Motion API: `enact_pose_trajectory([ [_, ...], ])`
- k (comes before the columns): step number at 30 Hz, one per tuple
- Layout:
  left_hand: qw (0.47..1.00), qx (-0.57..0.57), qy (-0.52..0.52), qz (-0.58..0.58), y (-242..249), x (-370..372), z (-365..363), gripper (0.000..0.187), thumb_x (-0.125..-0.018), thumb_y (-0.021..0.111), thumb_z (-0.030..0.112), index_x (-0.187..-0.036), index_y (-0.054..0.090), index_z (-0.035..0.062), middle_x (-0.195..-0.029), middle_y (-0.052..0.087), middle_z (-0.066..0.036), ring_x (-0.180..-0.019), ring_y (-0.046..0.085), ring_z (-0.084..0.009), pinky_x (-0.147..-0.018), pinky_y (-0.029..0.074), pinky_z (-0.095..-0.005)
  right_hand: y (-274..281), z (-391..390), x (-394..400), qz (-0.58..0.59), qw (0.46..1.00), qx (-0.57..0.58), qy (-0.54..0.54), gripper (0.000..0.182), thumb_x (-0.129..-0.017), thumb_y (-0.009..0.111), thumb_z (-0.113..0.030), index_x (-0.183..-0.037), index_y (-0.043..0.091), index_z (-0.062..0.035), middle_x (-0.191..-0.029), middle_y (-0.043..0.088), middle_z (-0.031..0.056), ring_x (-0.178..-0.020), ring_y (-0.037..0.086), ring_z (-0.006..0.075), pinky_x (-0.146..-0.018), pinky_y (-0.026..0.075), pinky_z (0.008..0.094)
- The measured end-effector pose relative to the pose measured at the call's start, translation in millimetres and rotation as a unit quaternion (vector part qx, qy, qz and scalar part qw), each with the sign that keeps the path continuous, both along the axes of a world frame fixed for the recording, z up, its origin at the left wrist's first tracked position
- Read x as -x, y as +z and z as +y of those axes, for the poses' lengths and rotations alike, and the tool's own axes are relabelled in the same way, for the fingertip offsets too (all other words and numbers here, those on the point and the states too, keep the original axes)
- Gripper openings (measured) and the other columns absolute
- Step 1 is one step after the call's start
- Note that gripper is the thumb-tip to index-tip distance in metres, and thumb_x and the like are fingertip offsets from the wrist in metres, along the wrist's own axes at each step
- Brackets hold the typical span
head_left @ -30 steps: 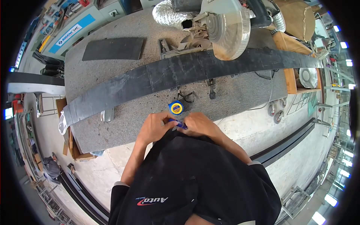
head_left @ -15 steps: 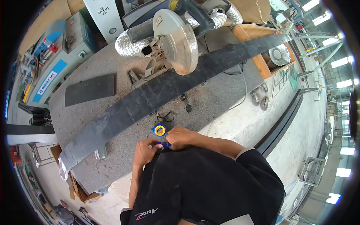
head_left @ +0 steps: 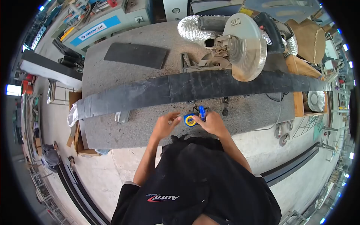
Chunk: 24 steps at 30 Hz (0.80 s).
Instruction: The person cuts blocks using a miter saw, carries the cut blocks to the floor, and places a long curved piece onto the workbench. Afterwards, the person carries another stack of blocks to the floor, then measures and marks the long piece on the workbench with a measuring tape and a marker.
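My right hand (head_left: 213,123) is closed on a small bright blue object (head_left: 202,111), which sticks up from between thumb and fingers; I cannot tell its kind. Just left of that hand, a blue and yellow tape measure (head_left: 190,120) lies on the grey work table (head_left: 146,133). My left hand (head_left: 167,125) hovers on the other side of the tape measure, thumb and fingers apart and nothing in them. Beyond both hands a long dark panel (head_left: 150,91) stretches across the table, under the round guard of a miter saw (head_left: 245,48).
A dark flat plate (head_left: 137,55) lies at the back left of the table. Silver ducting (head_left: 193,30) runs from the saw. A wooden box (head_left: 299,103) stands to the right, with casters (head_left: 284,138) below it. Another person (head_left: 50,155) is at the far left.
My hands have come apart: earlier both were at a dark blue object near my body. Now the right holds a blue object by the tape measure. The view has turned.
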<state>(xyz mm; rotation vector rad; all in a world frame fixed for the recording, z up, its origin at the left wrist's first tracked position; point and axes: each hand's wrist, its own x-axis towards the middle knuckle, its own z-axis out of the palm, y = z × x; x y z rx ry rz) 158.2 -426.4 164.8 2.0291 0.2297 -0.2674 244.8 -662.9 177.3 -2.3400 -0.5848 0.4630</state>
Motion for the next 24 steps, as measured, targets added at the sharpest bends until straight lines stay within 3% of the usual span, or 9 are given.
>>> enact_pose_trajectory([
  [4, 0.997, 0.027, 0.064, -0.017, -3, 11, 15, 0.038, -0.099, 0.059, 0.032, -0.123, 0.063, 0.0019, -0.097, 0.073, -0.011, -0.091, 0.069, -0.0194, -0.083, 0.052, -0.0337, -10, -7, 3, -0.072, 0.993, 0.046, 0.086, 0.054, -0.084, 0.068, -0.045, -0.058, 0.062, 0.0023, -0.056, 0.056, 0.0237, -0.061, 0.061, 0.0422, -0.058, 0.047, 0.0483],
  [6, 0.993, 0.082, 0.083, 0.006, -4, 7, 14, 0.045, -0.102, 0.050, 0.039, -0.126, 0.061, 0.0019, -0.107, 0.071, -0.011, -0.100, 0.067, -0.0199, -0.088, 0.050, -0.0334, -10, -3, 6, -0.038, 0.994, 0.053, 0.093, 0.049, -0.082, 0.068, -0.040, -0.061, 0.064, 0.0035, -0.061, 0.059, 0.0258, -0.063, 0.062, 0.0435, -0.062, 0.049, 0.0495],
  [8, 0.959, 0.216, 0.168, -0.068, -2, -1, 8, 0.062, -0.104, 0.035, 0.053, -0.137, 0.051, 0.0031, -0.127, 0.063, -0.013, -0.117, 0.058, -0.0226, -0.098, 0.044, -0.0374, -4, 4, 10, -0.055, 0.976, 0.135, 0.161, 0.040, -0.082, 0.068, -0.037, -0.069, 0.068, 0.0013, -0.069, 0.065, 0.0229, -0.071, 0.066, 0.0401, -0.068, 0.053, 0.0477],
  [9, 0.959, 0.217, 0.174, -0.064, 5, -10, 4, 0.062, -0.104, 0.035, 0.053, -0.137, 0.051, 0.0031, -0.127, 0.063, -0.013, -0.117, 0.058, -0.0226, -0.098, 0.044, -0.0374, 4, 10, 11, -0.050, 0.975, 0.136, 0.166, 0.040, -0.082, 0.068, -0.037, -0.069, 0.068, 0.0013, -0.069, 0.065, 0.0229, -0.071, 0.066, 0.0401, -0.068, 0.053, 0.0477],
  [12, 0.943, 0.258, 0.181, -0.111, 29, -22, -18, 0.081, -0.099, 0.016, 0.066, -0.149, 0.036, 0.0058, -0.142, 0.049, -0.017, -0.134, 0.044, -0.0270, -0.109, 0.034, -0.0433, 29, 33, 16, -0.016, 0.964, 0.157, 0.212, 0.031, -0.079, 0.067, -0.030, -0.071, 0.070, -0.0002, -0.072, 0.067, 0.0212, -0.074, 0.068, 0.0385, -0.071, 0.055, 0.0460],
  [14, 0.966, 0.219, -0.032, -0.134, 38, -21, -40, 0.093, -0.093, 0.010, 0.075, -0.154, 0.024, 0.0058, -0.148, 0.042, -0.019, -0.142, 0.033, -0.0305, -0.114, 0.026, -0.0456, 35, 41, 19, -0.039, 0.948, 0.132, 0.286, 0.024, -0.075, 0.065, -0.024, -0.073, 0.070, -0.0013, -0.073, 0.068, 0.0198, -0.073, 0.068, 0.0375, -0.070, 0.055, 0.0458],
  [18, 0.971, 0.163, -0.080, -0.154, 35, -17, -33, 0.101, -0.088, 0.010, 0.080, -0.153, 0.027, 0.0046, -0.149, 0.041, -0.020, -0.143, 0.032, -0.0328, -0.116, 0.024, -0.0461, 69, 48, 15, 0.005, 0.938, 0.162, 0.307, 0.018, -0.073, 0.064, -0.019, -0.073, 0.070, -0.0019, -0.076, 0.069, 0.0186, -0.075, 0.068, 0.0354, -0.071, 0.054, 0.0444],
  [22, 0.964, 0.184, -0.142, -0.126, 38, -15, -30, 0.090, -0.094, 0.012, 0.073, -0.148, 0.041, 0.0058, -0.148, 0.043, -0.020, -0.139, 0.038, -0.0368, -0.115, 0.028, -0.0449, 72, 51, 12, -0.031, 0.921, 0.178, 0.345, 0.015, -0.072, 0.064, -0.015, -0.075, 0.071, -0.0021, -0.079, 0.070, 0.0181, -0.078, 0.069, 0.0341, -0.074, 0.054, 0.0442],
  [24, 0.942, 0.307, -0.133, -0.008, 34, -10, -34, 0.084, -0.099, 0.011, 0.066, -0.147, 0.042, 0.0052, -0.147, 0.045, -0.019, -0.138, 0.040, -0.0329, -0.115, 0.029, -0.0436, 71, 51, 12, -0.023, 0.915, 0.184, 0.359, 0.015, -0.072, 0.061, -0.010, -0.080, 0.072, -0.0019, -0.084, 0.071, 0.0180, -0.083, 0.069, 0.0333, -0.076, 0.054, 0.0443],
])
